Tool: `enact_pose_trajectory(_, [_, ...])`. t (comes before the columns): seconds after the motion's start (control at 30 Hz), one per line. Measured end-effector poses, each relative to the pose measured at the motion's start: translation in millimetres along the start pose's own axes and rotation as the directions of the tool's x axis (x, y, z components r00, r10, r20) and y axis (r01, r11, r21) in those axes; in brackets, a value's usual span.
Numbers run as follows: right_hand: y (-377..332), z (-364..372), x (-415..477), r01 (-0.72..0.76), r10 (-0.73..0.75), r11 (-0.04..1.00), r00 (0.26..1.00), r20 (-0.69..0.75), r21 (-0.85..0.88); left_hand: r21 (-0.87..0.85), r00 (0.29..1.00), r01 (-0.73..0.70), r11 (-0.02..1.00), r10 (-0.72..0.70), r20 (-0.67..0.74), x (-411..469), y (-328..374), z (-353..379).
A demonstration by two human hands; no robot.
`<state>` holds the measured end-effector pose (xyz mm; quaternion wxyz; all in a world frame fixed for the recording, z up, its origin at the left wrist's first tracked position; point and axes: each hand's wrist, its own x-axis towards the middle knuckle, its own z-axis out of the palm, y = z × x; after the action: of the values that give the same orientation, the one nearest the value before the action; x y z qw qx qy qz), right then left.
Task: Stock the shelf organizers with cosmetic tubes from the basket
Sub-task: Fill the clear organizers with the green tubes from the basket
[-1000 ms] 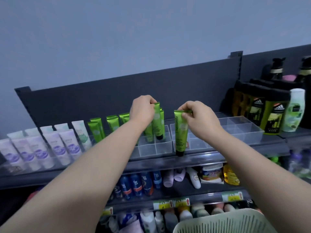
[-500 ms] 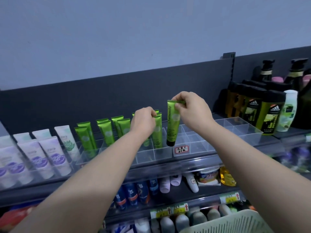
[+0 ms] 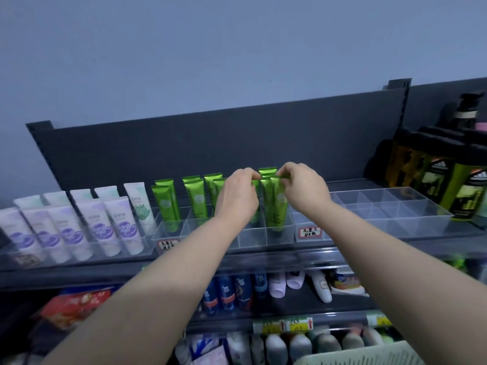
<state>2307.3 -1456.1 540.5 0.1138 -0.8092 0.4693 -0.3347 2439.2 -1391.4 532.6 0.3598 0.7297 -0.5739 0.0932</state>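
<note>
Beneath the right hand (image 3: 303,192), a green tube (image 3: 277,206) stands in the clear organizer (image 3: 253,239), pinched at its top edge; just beside, the left hand (image 3: 237,200) pinches a second green tube (image 3: 255,206); basket (image 3: 355,355) below the right forearm.

Top shelf (image 3: 263,256): three organizers side by side. Left organizer (image 3: 147,246) holds standing tubes (image 3: 100,227), two rows front to back. Middle organizer (image 3: 279,237) just right of it, upright tubes (image 3: 197,198) in rear compartments. Right organizer (image 3: 395,214) next along, then bottles (image 3: 471,191) at far right, more behind them. Left hand (image 3: 237,200) and right hand (image 3: 303,191) close together over middle organizer. Left-hand tube (image 3: 255,204) just left of right-hand tube (image 3: 278,206), which stands in right-end compartment, before others. Lower shelf (image 3: 342,316) beneath, spray cans (image 3: 232,288) on it below middle organizer. Basket (image 3: 355,355) at bottom right, nearest camera.
</note>
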Motion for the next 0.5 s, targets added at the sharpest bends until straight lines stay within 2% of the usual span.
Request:
enact_pose_trajectory(0.13, [3, 11, -2, 0.025, -0.022, 0.998, 0.998, 0.055, -0.053, 0.016, 1.0, 0.013, 1.0, -0.013, 0.01, -6, 0, -4])
enact_pose_trajectory(0.5, [3, 8, -7, 0.083, -0.075, 0.99, 0.995, 0.067, -0.115, 0.075, 0.999, 0.035, 0.997, -0.038, 0.032, -21, 2, -15])
